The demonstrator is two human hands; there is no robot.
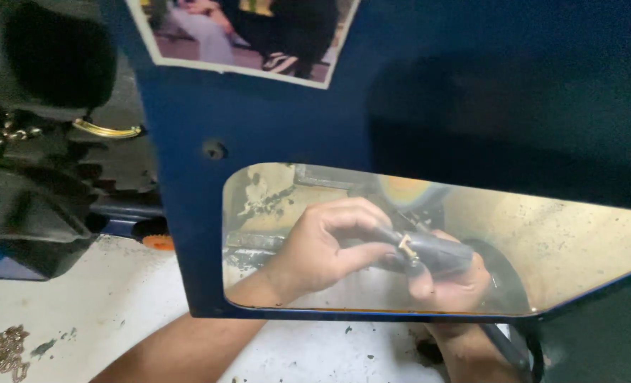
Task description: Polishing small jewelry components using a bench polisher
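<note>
Head view gives us a blue metal panel standing upright close in front of us, with a clear window cut into its lower part; we see both hands through that window. Our left hand sits in the left half of the window, its forearm passing under the panel's lower edge toward the bottom of the frame. Its fingers are curled together and clamped on the near end of a dark cylindrical part, thumb pressed along the side. Our right hand sits just right of it and lower, fingers wrapped under and around the same dark part, so both hands hold it at once and touch each other. A small pale metal fitting shows on the part between the two grips. The part lies roughly level, near the window's lower edge and about midway along it. Behind the hands we see a brownish, stained surface and a rounded grinding wheel, blurred by the window.

At the panel's top edge a printed photograph is stuck on. A small hole sits in the panel above the window's left corner. Left of the panel stands dark machinery with a brass-coloured chain. Below lies a pale, speckled floor with another heap of chain at its bottom left corner.
</note>
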